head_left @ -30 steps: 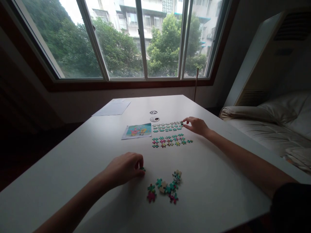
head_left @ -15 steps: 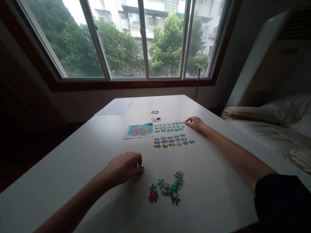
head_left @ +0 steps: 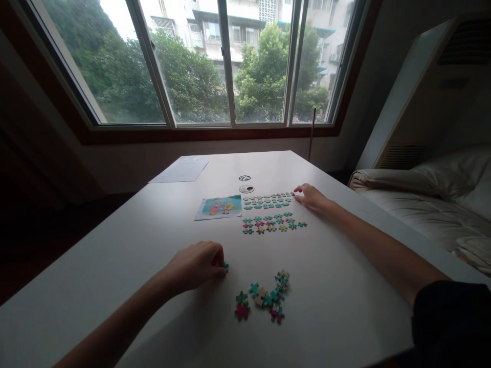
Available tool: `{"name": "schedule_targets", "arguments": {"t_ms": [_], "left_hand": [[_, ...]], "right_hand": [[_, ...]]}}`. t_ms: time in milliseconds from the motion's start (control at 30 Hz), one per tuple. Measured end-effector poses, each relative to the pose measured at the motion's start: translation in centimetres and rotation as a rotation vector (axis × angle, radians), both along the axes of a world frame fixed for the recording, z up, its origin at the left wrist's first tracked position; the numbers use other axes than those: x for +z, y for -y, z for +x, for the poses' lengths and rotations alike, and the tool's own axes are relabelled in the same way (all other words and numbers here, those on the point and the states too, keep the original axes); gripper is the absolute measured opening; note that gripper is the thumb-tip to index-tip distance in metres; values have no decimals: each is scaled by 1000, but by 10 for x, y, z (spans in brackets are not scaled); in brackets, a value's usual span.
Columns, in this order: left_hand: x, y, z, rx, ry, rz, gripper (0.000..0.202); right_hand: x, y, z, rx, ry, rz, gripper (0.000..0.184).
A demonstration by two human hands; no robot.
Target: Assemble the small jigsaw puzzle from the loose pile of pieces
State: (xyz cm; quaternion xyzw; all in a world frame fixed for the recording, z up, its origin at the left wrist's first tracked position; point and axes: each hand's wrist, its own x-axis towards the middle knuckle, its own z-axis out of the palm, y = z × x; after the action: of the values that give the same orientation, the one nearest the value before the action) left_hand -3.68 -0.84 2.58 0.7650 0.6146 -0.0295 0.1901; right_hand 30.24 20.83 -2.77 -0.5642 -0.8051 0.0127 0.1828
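My left hand point(head_left: 201, 263) is closed in a pinch on a green puzzle piece point(head_left: 225, 267), low over the front left of the table. My right hand point(head_left: 310, 196) reaches to the far end of the rows of puzzle pieces point(head_left: 267, 205). Its fingertips are slightly parted beside the last piece point(head_left: 292, 193) of the back row, and nothing shows between them. Nearer to me lies a loose pile of puzzle pieces point(head_left: 268, 297), green, pink and tan, some overlapping. Left of the rows is a printed cartoon picture point(head_left: 220, 207).
Two round flat items point(head_left: 245, 184) lie behind the rows on the white table point(head_left: 126, 240). A pale sheet point(head_left: 180, 169) rests at the far left corner. Beyond the table is a window point(head_left: 230, 125); a light sofa point(head_left: 418, 189) stands to the right.
My right hand has drawn slightly right, off the last piece of the back row, and its fingers have parted. My left hand keeps its pinch with hardly any movement.
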Motion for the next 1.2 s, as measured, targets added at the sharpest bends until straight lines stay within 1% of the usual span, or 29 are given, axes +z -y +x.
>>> {"name": "schedule_targets", "arguments": {"t_ms": [100,167,267,400,500,567,667,767,867,933,1000,1100,1200], "left_hand": [[0,-2,1,-5,32,-7,21],[-2,-3,3,-19,62,-5,21],[-7,-3,7,-46,108,10,20],[-12,1,15,-78,161,18,23],[-9,5,20,-92,171,33,22],[-4,8,23,-95,176,33,21],[2,12,25,-102,203,6,21],[6,15,24,-103,239,-1,20],[6,15,27,-120,256,14,15],[4,14,31,-113,304,16,13],[-1,13,37,-62,442,-3,18],[-10,13,49,34,739,-97,29],[-16,16,61,63,935,-176,34]], "right_hand": [[8,21,-12,71,-14,34,26],[12,41,-23,129,-30,56,26],[16,81,-40,334,-66,94,23],[18,140,-56,533,-87,54,21],[21,174,-61,618,-120,33,19],[23,188,-62,658,-145,15,19],[27,199,-62,667,-177,-2,17],[28,203,-63,661,-216,-11,17],[28,204,-64,666,-258,-10,17],[28,206,-65,667,-273,-5,18],[27,208,-66,671,-281,8,17],[27,211,-68,674,-273,35,21],[27,214,-69,682,-260,59,27]]}}
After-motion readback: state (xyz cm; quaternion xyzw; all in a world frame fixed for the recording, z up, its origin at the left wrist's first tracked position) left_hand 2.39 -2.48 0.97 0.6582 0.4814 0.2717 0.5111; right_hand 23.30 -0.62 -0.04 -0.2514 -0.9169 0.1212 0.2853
